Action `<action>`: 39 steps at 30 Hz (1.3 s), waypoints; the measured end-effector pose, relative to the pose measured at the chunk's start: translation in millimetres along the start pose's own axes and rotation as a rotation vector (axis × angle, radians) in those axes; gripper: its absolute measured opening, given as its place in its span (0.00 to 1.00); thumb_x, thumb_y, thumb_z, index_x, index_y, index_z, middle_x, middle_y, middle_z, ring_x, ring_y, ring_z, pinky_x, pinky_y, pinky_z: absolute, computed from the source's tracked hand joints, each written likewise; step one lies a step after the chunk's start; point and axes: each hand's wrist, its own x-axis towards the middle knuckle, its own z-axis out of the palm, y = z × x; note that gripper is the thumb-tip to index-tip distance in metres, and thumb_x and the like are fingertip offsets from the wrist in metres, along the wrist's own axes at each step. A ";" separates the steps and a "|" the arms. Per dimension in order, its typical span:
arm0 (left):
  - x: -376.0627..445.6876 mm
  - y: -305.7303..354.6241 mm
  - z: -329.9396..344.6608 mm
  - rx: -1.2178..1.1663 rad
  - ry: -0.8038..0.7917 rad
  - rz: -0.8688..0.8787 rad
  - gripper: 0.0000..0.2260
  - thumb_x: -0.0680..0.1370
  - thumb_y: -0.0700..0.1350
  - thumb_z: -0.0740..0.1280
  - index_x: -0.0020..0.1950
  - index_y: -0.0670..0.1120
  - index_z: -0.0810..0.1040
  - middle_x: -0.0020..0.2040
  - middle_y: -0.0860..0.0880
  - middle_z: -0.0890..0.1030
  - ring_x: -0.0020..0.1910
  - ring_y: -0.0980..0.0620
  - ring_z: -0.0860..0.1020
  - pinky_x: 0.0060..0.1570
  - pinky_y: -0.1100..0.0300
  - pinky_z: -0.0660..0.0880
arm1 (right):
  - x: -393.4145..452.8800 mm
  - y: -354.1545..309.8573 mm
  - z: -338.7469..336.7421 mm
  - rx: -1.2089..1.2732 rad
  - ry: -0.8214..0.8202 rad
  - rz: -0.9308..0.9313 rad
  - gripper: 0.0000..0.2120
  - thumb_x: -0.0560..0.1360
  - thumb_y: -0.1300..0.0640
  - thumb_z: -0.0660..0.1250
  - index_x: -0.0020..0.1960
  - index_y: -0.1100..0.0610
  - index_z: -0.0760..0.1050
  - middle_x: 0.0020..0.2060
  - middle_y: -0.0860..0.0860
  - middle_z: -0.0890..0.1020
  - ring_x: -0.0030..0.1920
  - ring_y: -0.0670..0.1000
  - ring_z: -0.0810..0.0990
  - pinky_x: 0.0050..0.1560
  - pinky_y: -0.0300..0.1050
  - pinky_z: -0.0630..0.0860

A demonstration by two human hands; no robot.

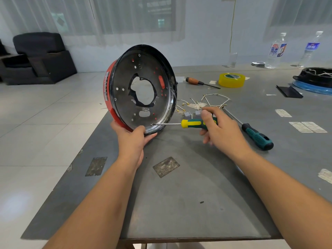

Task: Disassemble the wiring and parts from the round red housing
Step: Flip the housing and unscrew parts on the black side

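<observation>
The round red housing (142,88) is held tilted on its edge near the left edge of the tabletop (188,194), its open black-lined inside turned toward the camera. Its lower rim is gripped by the left hand (133,141), thumb inside the rim and fingers curled under the red outside. A screwdriver (190,123) with a yellow and green handle is pinched in the curled fingers of the right hand (221,131); its shaft lies nearly level and its tip is set against a screw at the bottom of the housing's inner wall. Loose white wires (215,100) and 2 small grey parts (193,115) lie just beyond the right hand. A second screwdriver (255,135), green and black, lies to the right, and a roll of yellow tape (231,80) sits farther back.
</observation>
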 end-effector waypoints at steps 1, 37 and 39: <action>0.2 -0.2 0.1 -0.001 0.002 0.001 0.28 0.75 0.25 0.61 0.59 0.59 0.66 0.65 0.48 0.75 0.59 0.43 0.83 0.46 0.46 0.86 | 0.3 0.3 1.2 0.015 0.013 0.003 0.11 0.83 0.43 0.61 0.62 0.43 0.76 0.43 0.50 0.84 0.34 0.47 0.85 0.35 0.40 0.79; -1.4 4.0 0.8 -0.084 0.046 -0.025 0.30 0.77 0.25 0.60 0.66 0.57 0.65 0.67 0.48 0.74 0.62 0.40 0.82 0.46 0.46 0.86 | 8.1 15.4 -6.3 0.234 -0.252 0.178 0.11 0.72 0.71 0.69 0.45 0.56 0.81 0.37 0.50 0.81 0.36 0.46 0.77 0.44 0.38 0.78; -1.9 4.3 1.4 -0.088 0.043 -0.022 0.30 0.77 0.24 0.60 0.63 0.59 0.66 0.67 0.48 0.74 0.62 0.40 0.82 0.46 0.46 0.86 | 6.6 14.6 -10.1 -0.014 -0.316 0.052 0.11 0.72 0.67 0.73 0.47 0.52 0.82 0.34 0.39 0.81 0.33 0.39 0.76 0.37 0.29 0.72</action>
